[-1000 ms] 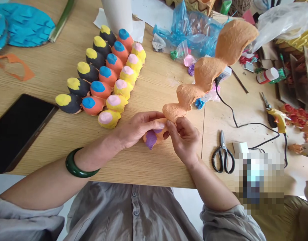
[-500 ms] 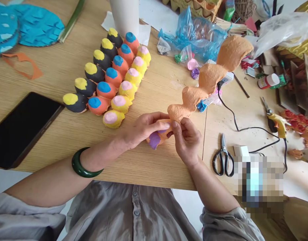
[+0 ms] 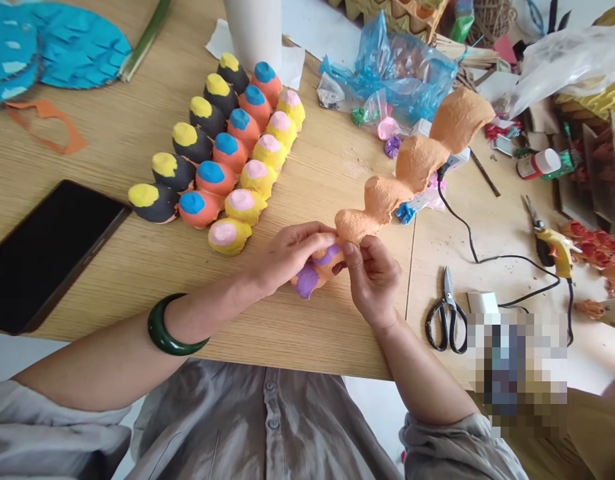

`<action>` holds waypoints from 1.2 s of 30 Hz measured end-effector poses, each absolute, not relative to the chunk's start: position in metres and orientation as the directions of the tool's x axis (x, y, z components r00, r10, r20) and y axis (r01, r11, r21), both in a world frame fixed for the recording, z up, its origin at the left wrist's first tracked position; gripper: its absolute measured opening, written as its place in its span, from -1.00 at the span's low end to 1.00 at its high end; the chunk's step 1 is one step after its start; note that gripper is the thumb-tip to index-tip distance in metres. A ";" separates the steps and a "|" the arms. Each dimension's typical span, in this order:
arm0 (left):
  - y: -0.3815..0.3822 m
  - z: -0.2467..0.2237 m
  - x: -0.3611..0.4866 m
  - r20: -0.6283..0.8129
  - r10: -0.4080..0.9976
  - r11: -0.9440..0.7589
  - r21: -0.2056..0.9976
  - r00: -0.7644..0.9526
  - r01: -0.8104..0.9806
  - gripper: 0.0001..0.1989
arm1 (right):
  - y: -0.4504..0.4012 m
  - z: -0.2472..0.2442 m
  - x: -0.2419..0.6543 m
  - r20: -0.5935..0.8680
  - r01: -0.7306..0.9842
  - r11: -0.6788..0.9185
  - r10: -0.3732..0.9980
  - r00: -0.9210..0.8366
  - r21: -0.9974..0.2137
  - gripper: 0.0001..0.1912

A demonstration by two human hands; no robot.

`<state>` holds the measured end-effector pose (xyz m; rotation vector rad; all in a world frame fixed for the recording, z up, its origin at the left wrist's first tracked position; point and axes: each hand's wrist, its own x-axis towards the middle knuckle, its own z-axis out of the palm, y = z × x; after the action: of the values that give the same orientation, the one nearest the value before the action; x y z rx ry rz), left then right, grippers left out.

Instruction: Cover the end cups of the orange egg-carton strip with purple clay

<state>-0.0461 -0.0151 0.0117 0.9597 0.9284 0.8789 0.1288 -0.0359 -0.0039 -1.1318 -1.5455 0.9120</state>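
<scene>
Wooden table (image 3: 315, 183): phone (image 3: 55, 257), scissors (image 3: 447, 300), painted cups (image 3: 226, 144) around orange strip (image 3: 385, 195).

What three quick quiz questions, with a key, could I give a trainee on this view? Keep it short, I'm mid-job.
1. True or false: the scissors lie on the table, to the right of the right hand.
2. Which tops do the black egg-carton cups have? A pink; B yellow; C blue.
3. Fill in: near the left hand, the orange egg-carton strip shows ____ patches.
Key: 1 true; 2 B; 3 purple.
</scene>
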 end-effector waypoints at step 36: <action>-0.015 0.017 -0.046 -0.172 0.893 0.257 0.954 0.416 -0.156 -0.72 | -0.038 0.001 0.129 0.451 0.310 0.471 0.882 -0.138 -0.826 -0.85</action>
<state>-0.0461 -0.0150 0.0174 1.0669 0.8609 0.8457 0.1291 -0.0384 0.0014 -1.0340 -1.6882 0.6936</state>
